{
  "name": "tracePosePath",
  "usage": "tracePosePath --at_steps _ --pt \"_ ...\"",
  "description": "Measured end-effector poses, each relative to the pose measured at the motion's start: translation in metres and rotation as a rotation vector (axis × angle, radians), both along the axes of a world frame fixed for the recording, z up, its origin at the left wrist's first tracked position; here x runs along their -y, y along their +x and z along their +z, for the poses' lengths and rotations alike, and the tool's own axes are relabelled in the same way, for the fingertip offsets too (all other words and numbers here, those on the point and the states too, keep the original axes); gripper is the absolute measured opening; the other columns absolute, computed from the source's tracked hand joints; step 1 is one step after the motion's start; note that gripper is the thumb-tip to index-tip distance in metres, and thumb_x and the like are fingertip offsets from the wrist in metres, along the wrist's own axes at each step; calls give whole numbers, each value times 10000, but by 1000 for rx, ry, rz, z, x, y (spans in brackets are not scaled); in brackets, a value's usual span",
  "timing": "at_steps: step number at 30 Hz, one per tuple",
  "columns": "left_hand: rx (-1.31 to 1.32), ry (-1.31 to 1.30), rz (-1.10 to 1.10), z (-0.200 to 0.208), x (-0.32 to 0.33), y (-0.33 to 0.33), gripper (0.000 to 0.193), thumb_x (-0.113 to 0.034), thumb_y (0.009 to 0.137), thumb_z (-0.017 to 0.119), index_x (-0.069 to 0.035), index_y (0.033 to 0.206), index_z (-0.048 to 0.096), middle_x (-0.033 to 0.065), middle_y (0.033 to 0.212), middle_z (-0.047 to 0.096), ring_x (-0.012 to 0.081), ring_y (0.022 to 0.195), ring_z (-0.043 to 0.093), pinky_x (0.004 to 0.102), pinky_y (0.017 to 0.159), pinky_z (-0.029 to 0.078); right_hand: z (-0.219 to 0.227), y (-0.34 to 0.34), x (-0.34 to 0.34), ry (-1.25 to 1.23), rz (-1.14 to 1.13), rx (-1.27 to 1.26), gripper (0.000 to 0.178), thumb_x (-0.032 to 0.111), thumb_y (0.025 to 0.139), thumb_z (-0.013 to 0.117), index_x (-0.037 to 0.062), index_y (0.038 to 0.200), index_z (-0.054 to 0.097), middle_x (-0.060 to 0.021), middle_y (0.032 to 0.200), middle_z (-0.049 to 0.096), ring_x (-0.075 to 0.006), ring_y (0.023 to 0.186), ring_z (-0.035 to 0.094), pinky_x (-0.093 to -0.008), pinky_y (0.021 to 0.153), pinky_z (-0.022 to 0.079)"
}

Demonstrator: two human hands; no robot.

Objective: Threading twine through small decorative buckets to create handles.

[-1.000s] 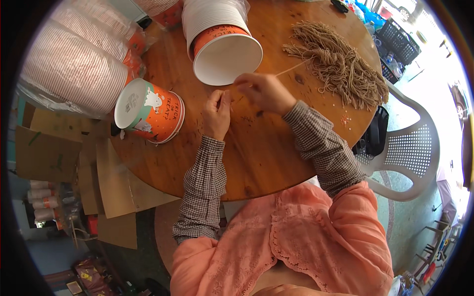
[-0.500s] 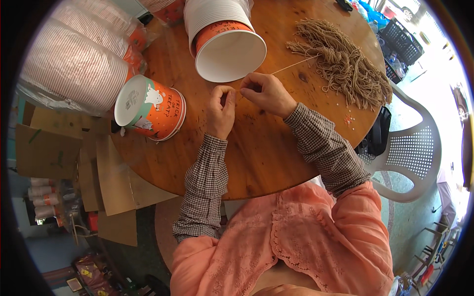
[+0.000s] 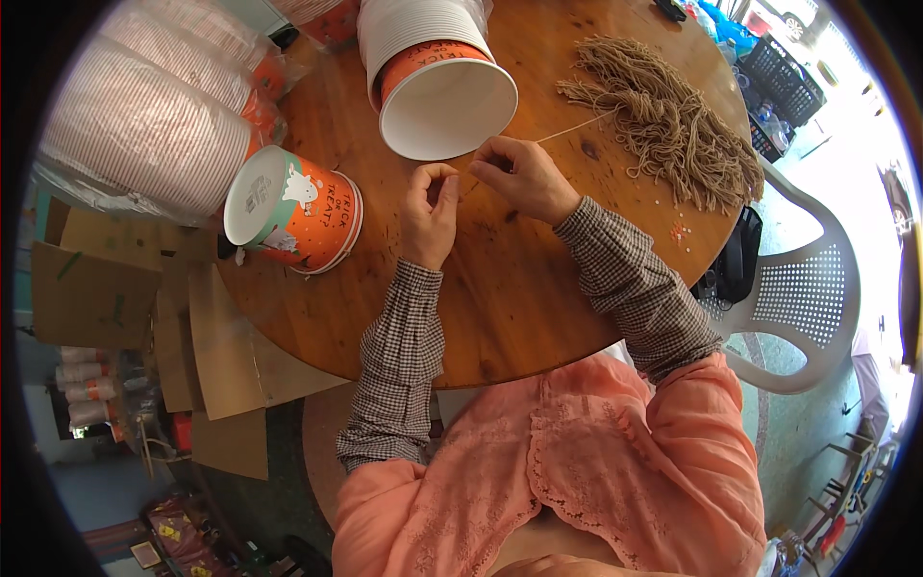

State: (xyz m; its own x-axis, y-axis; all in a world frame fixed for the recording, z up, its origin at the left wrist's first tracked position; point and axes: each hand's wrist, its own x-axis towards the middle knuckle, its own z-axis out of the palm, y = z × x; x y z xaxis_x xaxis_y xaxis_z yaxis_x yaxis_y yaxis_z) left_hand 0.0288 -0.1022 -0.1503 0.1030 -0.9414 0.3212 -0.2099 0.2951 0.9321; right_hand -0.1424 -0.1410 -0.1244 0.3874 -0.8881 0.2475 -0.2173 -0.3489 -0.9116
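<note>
Since half a second ago both hands sit a little lower and closer together on the table (image 3: 538, 288), and I see the string drawn tauter. From the head view, my right hand (image 3: 524, 178) has its thumb and forefinger closed in a pinch on a thin tan string (image 3: 577, 128); the other fingers curl loosely. My left hand (image 3: 430, 207) is curled with thumb and forefinger tips nearly meeting, but I cannot tell whether the near end of the string is actually between them. The string runs from the pinch up and to the right toward the yarn pile (image 3: 663, 120), its long axis on a shallow diagonal, far end pointing into the pile. I judge the risk to be a snag: pulling along that line could drag neighbouring strands out with it, or the fine strand could slip from the pinch. An open cup (image 3: 447, 96) lies just above the hands, another cup (image 3: 293, 212) to the left.
</note>
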Motion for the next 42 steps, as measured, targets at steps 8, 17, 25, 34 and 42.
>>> tracePosePath --at_steps 8,17,25,34,42 --pt "-200 296 -81 6 -4 1 436 -432 1009 460 -36 923 620 9 779 570 76 613 524 192 541 412 2 2 -3 12 87 59 190 165 898 633 -19 945 626 -77 796 659 -131 726 615 -286 686 509" --pt "-76 259 -57 3 -4 -2 319 -316 1017 494 -48 885 604 -36 739 532 43 626 460 192 550 374 -1 4 -3 25 89 48 167 157 895 644 -7 912 623 -8 738 599 -70 671 514 -250 642 455" --pt "-3 166 -17 -6 0 -1 189 -208 975 580 -23 937 586 -20 777 562 56 665 512 214 585 431 -4 1 0 -43 32 -39 144 140 861 656 11 906 614 -19 748 610 -91 660 537 -262 625 463" --pt "166 98 24 -3 0 2 166 -171 970 573 -9 934 578 20 784 573 105 698 545 249 641 459 7 1 -6 -4 16 -106 160 153 865 661 3 904 622 -40 660 579 -98 592 519 -282 569 450" --pt "157 26 43 -8 2 0 100 -97 934 602 -2 937 571 52 817 576 134 701 558 268 657 475 -3 -1 -1 -82 41 -31 156 145 863 660 -3 901 626 -25 672 579 -80 610 519 -269 581 455"
